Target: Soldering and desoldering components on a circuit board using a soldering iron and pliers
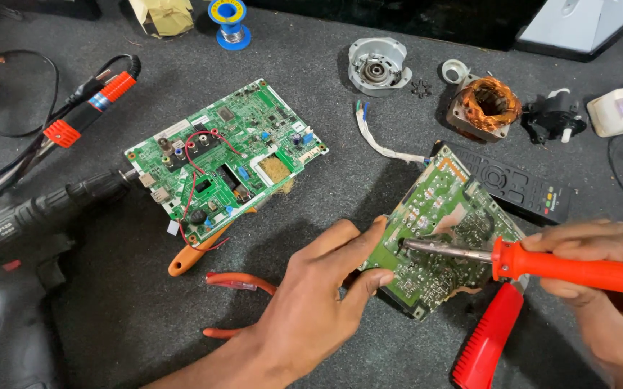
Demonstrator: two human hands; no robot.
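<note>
Steadying the tilted circuit board [441, 238] at its left edge, our left hand [311, 302] pinches it between thumb and fingers. Our right hand [606, 288] is closed around the orange handle of a soldering iron [542, 261], whose tip touches the board's solder side. We see a second green board [225, 155] lying apart on the bench [110, 288], with a red brush [488, 338] just below the iron.

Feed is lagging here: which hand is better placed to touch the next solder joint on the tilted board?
Right, most likely. The right hand holds the orange-handled soldering iron, its tip on the tilted circuit board. The left hand grips that board's edge, steadying it.
</note>
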